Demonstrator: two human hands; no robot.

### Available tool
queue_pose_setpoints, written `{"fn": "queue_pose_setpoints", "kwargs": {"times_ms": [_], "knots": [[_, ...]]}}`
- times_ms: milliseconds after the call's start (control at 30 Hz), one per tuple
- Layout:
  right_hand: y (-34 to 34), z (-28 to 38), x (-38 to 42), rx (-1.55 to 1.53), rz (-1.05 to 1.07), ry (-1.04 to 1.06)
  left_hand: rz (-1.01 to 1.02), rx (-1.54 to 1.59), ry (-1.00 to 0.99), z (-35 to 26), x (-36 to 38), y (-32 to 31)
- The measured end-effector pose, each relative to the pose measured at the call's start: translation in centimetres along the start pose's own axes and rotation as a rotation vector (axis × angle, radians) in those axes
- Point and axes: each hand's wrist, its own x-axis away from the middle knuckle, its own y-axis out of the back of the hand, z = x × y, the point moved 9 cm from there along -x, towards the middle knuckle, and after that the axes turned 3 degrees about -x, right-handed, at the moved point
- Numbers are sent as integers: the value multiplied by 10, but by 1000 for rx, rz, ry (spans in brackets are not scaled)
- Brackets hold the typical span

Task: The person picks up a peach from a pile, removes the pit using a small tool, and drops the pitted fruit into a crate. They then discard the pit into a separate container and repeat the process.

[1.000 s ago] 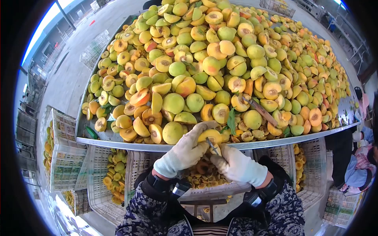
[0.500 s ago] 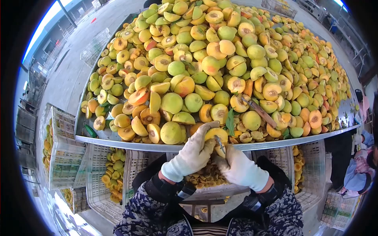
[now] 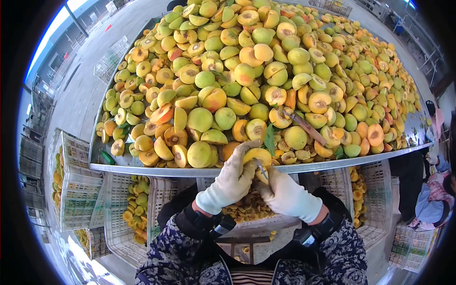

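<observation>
My left hand (image 3: 231,179), in a pale glove with soiled fingertips, is closed around a cut yellow peach half (image 3: 259,154) at the front edge of the metal table. Gloved too, my right hand (image 3: 292,197) grips a small knife (image 3: 261,169) whose narrow metal blade rests against the cut face of the fruit. Its handle is hidden in my fingers. Just beyond my hands rises a large heap of halved peaches (image 3: 240,107), green to orange, many with pits showing. A wooden-handled tool (image 3: 309,130) lies on this heap.
The table's raised metal rim (image 3: 133,169) runs between the heap and me. Below my hands a crate holds cut peach pieces (image 3: 249,211). Plastic crates (image 3: 116,209) of fruit stand left and right. A person in a pink-and-blue top (image 3: 434,199) is at the far right.
The blade has shifted slightly within the peach half, and both hands sit a little higher in view. The whole scene has moved slightly up and left with the camera.
</observation>
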Motion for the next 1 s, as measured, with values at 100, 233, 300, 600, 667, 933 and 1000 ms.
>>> {"fn": "queue_pose_setpoints", "kwargs": {"times_ms": [100,233,300,600,667,933,1000], "knots": [[6,1,5,292,-52,-20,35,-32,-19,0,-3,-3],[-9,-7,5,-475,196,-87,27,71,13,-11,-1,-6],[-3,7,9,-544,220,-146,23,99,3,-10,-3,-6],[-16,5,30,-1200,272,-303,-107,282,-68,-18,8,0],[-7,18,39,-1085,389,-272,-99,616,-6,-14,14,8],[-20,-22,58,566,41,276,-825,-312,374,-13,188,187],[-27,-20,65,551,60,282,-816,-1228,370,-15,212,209]]}}
